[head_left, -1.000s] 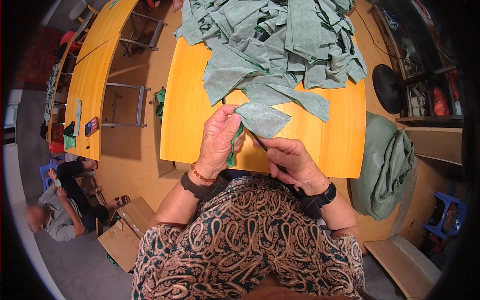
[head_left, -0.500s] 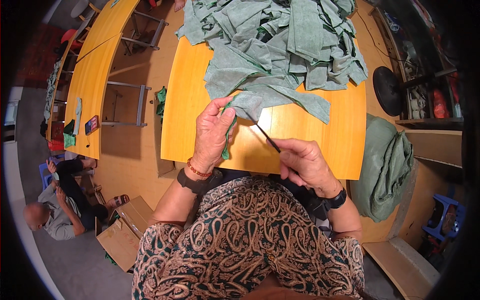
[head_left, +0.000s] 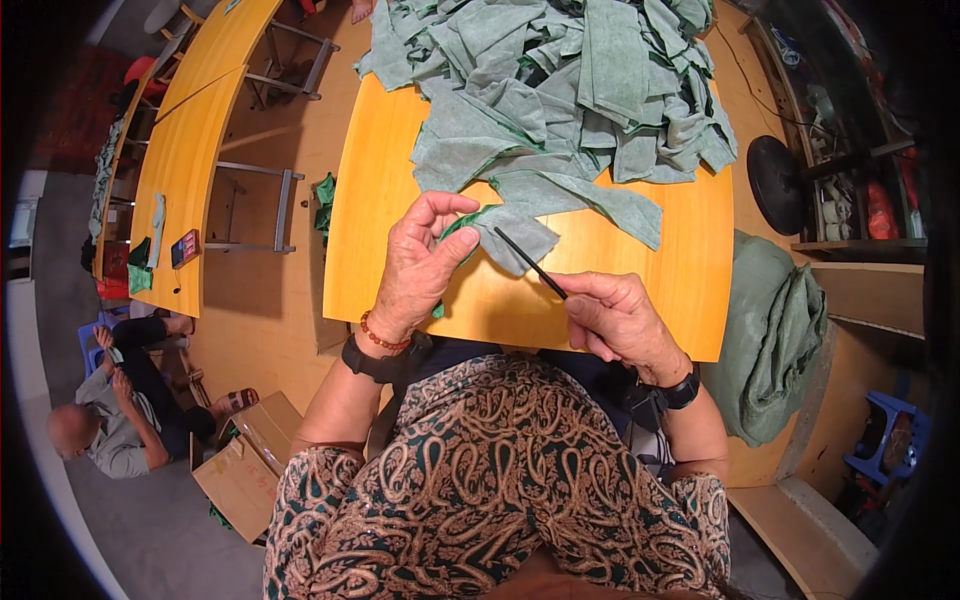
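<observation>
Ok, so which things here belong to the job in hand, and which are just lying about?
In use: cloth piece in the left hand; black stick in the right hand; probably cloth pile and table underneath.

Lying about, it seems: cardboard box; small box on the side table.

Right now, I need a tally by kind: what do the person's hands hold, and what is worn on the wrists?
Grey-green fabric piece, left hand: 1
Thin black rod, right hand: 1
Reddish-brown beaded bracelet: 1
Black wrist straps: 2
Total: 5
</observation>
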